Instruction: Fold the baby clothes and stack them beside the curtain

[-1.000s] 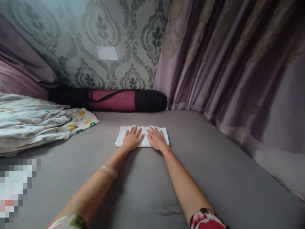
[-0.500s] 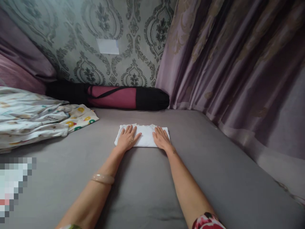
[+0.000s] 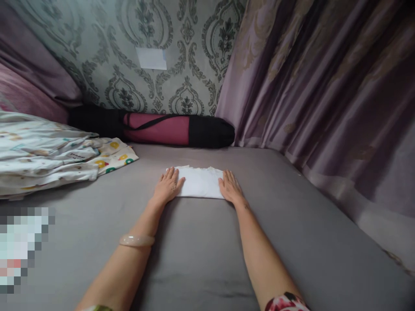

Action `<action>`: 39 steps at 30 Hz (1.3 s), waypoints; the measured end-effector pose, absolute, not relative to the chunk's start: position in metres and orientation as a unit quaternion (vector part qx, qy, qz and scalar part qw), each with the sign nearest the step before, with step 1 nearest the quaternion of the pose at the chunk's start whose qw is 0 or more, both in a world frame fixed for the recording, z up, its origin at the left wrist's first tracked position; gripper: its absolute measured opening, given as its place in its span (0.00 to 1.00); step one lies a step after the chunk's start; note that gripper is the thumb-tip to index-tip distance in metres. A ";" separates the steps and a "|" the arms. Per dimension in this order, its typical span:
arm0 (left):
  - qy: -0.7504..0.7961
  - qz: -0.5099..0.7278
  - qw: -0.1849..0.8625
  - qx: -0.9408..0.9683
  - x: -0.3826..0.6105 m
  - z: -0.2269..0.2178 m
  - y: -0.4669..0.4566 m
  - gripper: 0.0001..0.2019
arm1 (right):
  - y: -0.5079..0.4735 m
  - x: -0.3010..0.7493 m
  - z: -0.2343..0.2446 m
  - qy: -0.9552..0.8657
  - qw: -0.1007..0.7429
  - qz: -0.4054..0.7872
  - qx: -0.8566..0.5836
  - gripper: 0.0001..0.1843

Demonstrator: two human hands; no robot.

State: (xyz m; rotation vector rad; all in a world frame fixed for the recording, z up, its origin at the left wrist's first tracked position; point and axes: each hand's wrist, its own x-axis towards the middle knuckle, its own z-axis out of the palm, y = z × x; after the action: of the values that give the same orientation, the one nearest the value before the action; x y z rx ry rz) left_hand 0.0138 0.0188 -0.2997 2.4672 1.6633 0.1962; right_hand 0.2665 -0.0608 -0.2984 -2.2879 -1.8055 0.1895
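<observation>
A folded white cloth [image 3: 201, 183] lies flat on the grey bed sheet [image 3: 194, 242], its far edge a little uneven. My left hand [image 3: 167, 185] rests palm down over the cloth's left end, fingers stretched out and the thumb pointing inward. Over the right end, my right hand [image 3: 230, 185] lies flat in the same way, fingers extended. Neither hand grips the cloth; both press or rest on it. What lies beneath the palms is hidden. A pale bangle [image 3: 137, 240] circles my left forearm.
A long black and maroon bag [image 3: 158, 128] with a strap lies against the patterned wall. Crumpled printed fabric [image 3: 48, 155] is heaped at the left. Purple curtains [image 3: 292, 86] hang along the right side. A pixelated patch covers something at the lower left.
My hands have moved apart, the left one outward to the left end and the right one outward to the right end of the cloth. The view has shifted slightly.
</observation>
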 end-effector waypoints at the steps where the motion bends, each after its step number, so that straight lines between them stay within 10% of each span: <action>1: 0.555 0.066 0.081 0.826 0.013 -0.298 0.019 0.32 | -0.061 0.267 -0.296 -0.615 0.108 0.070 -0.778 0.34; 39: 0.592 0.059 0.096 0.798 0.005 -0.299 0.030 0.36 | -0.063 0.256 -0.288 -0.609 0.091 0.024 -0.788 0.32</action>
State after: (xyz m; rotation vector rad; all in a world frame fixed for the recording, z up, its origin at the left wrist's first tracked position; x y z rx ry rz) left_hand 0.0046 0.0305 -0.2992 2.3649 1.7552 0.1738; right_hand 0.2558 -0.0633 -0.2878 -2.3404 -1.8089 0.0721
